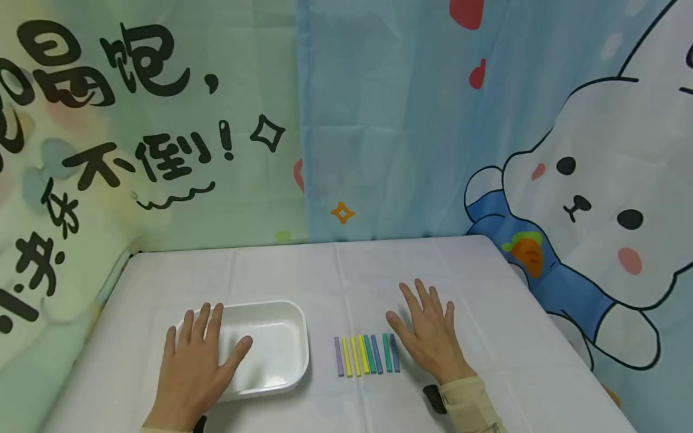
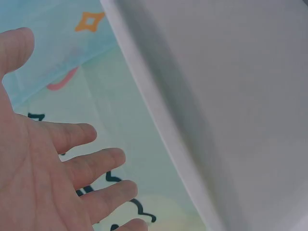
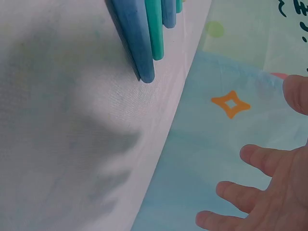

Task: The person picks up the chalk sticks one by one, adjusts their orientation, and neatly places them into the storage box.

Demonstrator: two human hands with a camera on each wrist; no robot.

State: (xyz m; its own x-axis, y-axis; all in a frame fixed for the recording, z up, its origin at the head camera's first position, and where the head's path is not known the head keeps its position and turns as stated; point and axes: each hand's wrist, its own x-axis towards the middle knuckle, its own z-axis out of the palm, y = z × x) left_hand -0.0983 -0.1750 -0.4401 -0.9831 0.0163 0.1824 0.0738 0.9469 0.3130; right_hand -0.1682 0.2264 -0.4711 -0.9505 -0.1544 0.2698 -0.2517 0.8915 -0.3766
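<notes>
My left hand [image 1: 195,367] is spread palm down over the left part of a white rectangular tray [image 1: 265,343], its fingers straight and holding nothing. Part of the tray's left side is hidden behind it. Just right of the tray, a row of several thin coloured sticks lies side by side, from a purple stick [image 1: 338,356] through yellow, green and blue ones to a blue stick [image 1: 395,353] at the right end. Beside that end hovers my right hand [image 1: 430,340], fingers apart and nothing in them. The right wrist view shows its bare palm [image 3: 284,187] and the blunt stick ends.
A white cloth [image 1: 325,276] covers the table. Behind it hangs a printed curtain [image 1: 379,150] with dark lettering at the left and a white cartoon animal at the right. A dark wrist strap piece [image 1: 435,399] shows by the right sleeve [image 1: 468,403].
</notes>
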